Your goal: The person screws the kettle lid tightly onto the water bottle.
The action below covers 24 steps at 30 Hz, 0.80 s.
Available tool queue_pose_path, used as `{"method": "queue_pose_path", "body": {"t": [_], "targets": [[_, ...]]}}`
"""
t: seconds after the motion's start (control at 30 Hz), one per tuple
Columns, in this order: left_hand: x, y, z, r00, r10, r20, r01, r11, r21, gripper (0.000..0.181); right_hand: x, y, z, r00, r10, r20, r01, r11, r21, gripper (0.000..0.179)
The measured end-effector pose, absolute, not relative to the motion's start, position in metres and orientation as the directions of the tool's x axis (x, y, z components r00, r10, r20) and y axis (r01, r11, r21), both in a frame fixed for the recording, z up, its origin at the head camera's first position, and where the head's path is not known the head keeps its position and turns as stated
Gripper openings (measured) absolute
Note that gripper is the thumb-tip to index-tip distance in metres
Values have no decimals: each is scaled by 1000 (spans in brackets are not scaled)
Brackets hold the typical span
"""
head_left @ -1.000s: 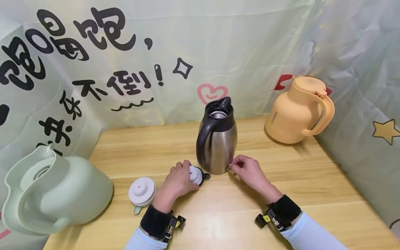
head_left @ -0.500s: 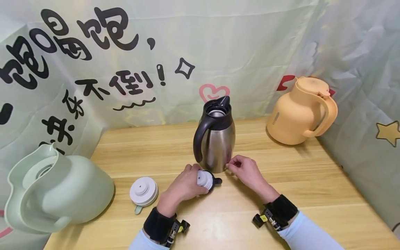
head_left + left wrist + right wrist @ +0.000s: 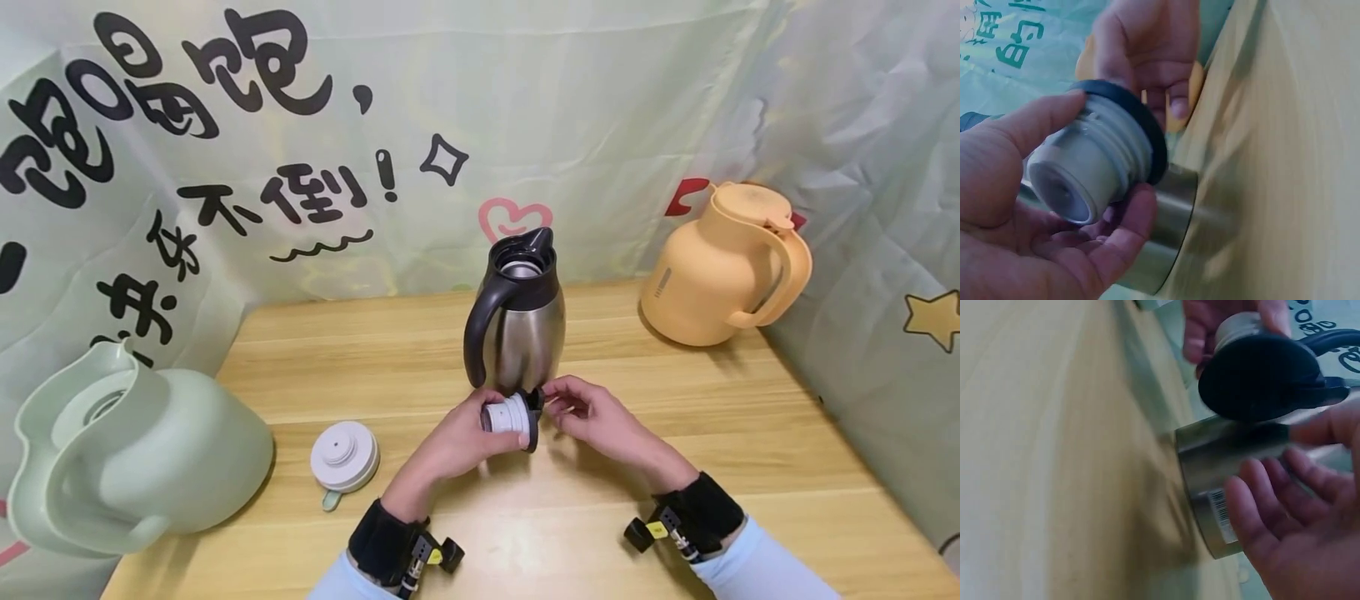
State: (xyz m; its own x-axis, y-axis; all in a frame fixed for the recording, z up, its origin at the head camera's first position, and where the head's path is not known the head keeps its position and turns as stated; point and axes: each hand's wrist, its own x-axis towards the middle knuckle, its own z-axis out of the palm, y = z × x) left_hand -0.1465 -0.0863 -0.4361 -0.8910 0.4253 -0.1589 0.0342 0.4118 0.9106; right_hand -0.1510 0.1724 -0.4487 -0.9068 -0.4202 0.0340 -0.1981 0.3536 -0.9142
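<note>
Nearest, the left hand [image 3: 459,437] pinches a white-and-black stopper [image 3: 507,415] turned sideways above the table [image 3: 750,500], while the right hand [image 3: 603,423], loosely curved, hovers by its black tab [image 3: 1319,395], touching or not I can't tell, and just behind stands the open-topped steel jug [image 3: 531,337], an orange jug [image 3: 701,275] farther back.

Head view: bright, even, mostly sharp
Wooden table [image 3: 510,542]: pale glare patch, near middle
Steel vacuum jug [image 3: 528,342]: light and dark reflection streaks
Orange jug [image 3: 693,287]: soft shadow at near side
Green jug [image 3: 202,450]: stretched toward left edge, wide-angle
Left wrist view: dimmer, bluish, soft; table grain smeared
Right wrist view: dim, hazy; black-topped stopper lid [image 3: 1260,378] almost detail-free
</note>
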Motion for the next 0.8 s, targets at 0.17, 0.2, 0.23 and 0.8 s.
{"method": "queue_pose_path", "body": {"t": [0.17,0.2,0.23,0.8], "targets": [[-148,-82,-437,-883,440,-163,-30,293,956,60,-149,172,-441,-812,-583,20,-210,259,-943,65],[-148,-82,-437,-879,447,-164,-41,272,961,60,-148,172,-440,-804,-595,16,-204,251,-946,70],[-149,-81,-438,-877,452,-166,-53,253,966,60,-148,172,-439,-799,-601,15,-200,243,-949,74],[-149,-97,-425,-809,550,-205,34,392,919,94,-146,175,-428,-857,-503,115,-294,294,-909,72]]}}
